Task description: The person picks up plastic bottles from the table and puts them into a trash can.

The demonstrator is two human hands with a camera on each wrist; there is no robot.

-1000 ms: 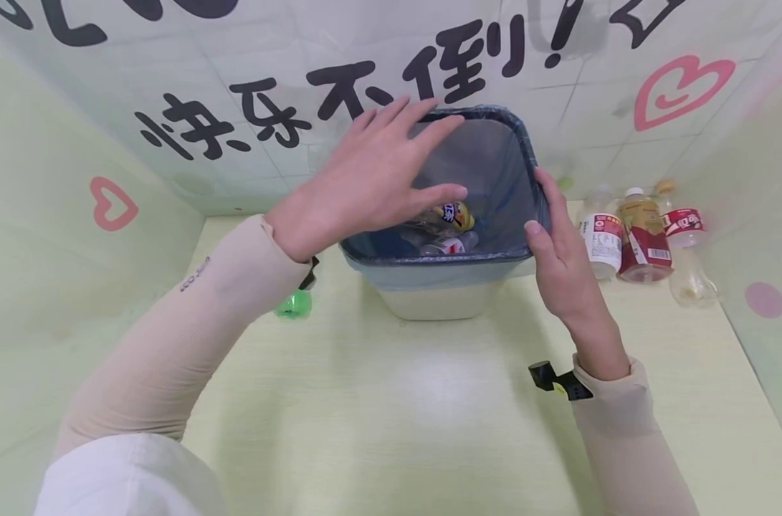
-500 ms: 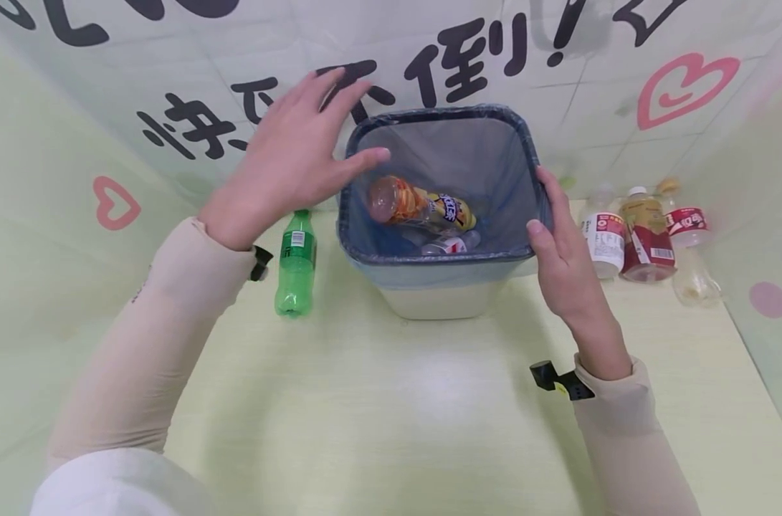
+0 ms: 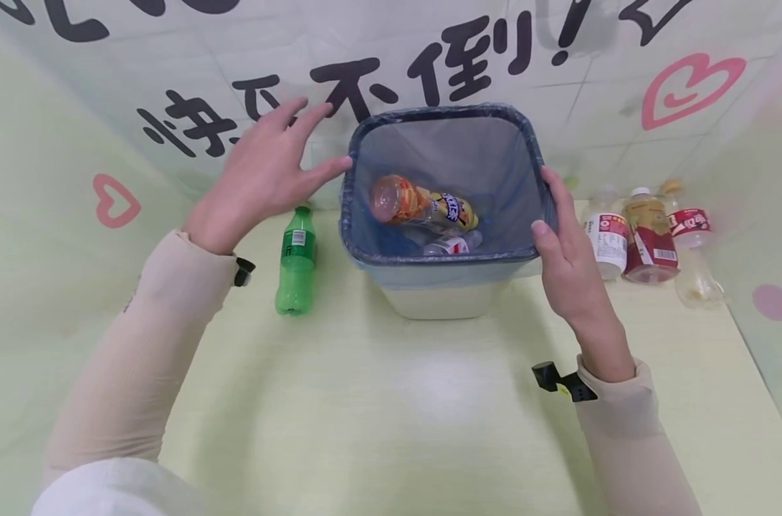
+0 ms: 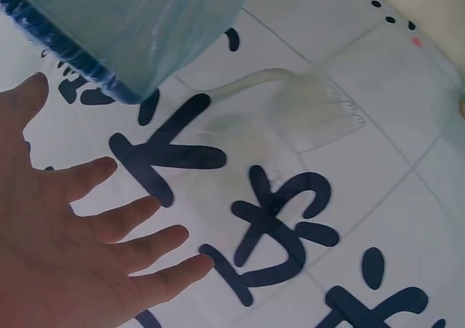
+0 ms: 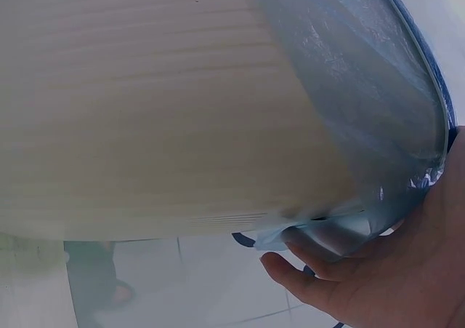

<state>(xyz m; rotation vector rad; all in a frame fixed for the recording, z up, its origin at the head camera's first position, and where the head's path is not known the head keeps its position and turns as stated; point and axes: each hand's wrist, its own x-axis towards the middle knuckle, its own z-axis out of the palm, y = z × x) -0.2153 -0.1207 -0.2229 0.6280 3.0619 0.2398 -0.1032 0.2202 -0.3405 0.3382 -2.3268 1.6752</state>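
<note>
Blue plastic liner (image 3: 474,147) covers the rim of a pale bin (image 3: 439,303), set on the light table (image 3: 339,416) near a sheet (image 3: 255,43) with black characters. Only the head view looks down inside, where an orange-and-yellow bottle (image 3: 400,201) lies slanting above a clear bottle (image 3: 455,245) with red on its label.

The left hand (image 3: 261,172) is spread wide beside the bin's left edge, holding nothing. From the head its thumb seems to meet the rim; the left wrist view shows a gap between thumb and liner, and all the fingers splayed.

The right hand (image 3: 574,269) holds the bin's right side, thumb at the rim. Its other fingers are mostly hidden from above, but the right wrist view shows fingertips beside the outer wall, one hazy by the liner's overhang.

Outside the bin, the head view alone shows a green bottle (image 3: 297,265) near the left wrist and a cluster of bottles (image 3: 650,240) beyond the right hand.
</note>
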